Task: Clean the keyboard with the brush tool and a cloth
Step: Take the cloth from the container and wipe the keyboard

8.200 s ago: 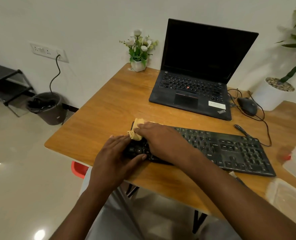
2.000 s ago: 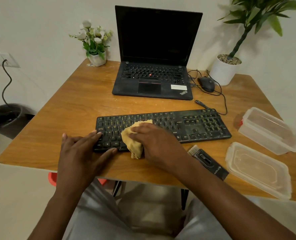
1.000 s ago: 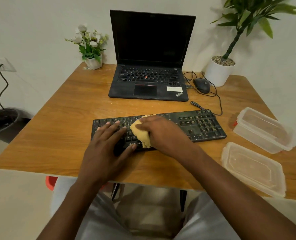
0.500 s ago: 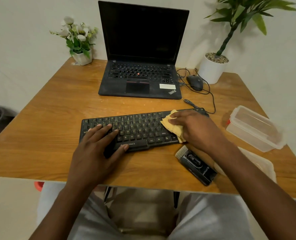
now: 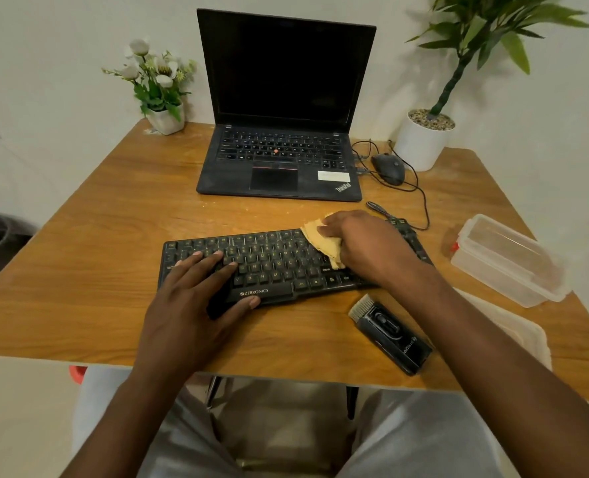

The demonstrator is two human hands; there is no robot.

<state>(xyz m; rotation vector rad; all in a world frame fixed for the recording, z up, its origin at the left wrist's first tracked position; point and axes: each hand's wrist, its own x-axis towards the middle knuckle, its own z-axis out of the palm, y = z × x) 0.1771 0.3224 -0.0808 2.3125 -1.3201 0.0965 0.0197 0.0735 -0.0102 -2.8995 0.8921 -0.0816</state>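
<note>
You are at the wiping step: your right hand [image 5: 365, 246] presses the cloth [image 5: 322, 241] onto the keyboard [image 5: 279, 263] right of its middle, fingers seemingly curled round the bunched fabric, though the hand hides the grip. Your left hand [image 5: 196, 298] lies flat on its left half, fingers apart, steadying it. Next, wipe its right end; the brush tool [image 5: 393, 334] lies on the bench [image 5: 96, 270] just in front.
</note>
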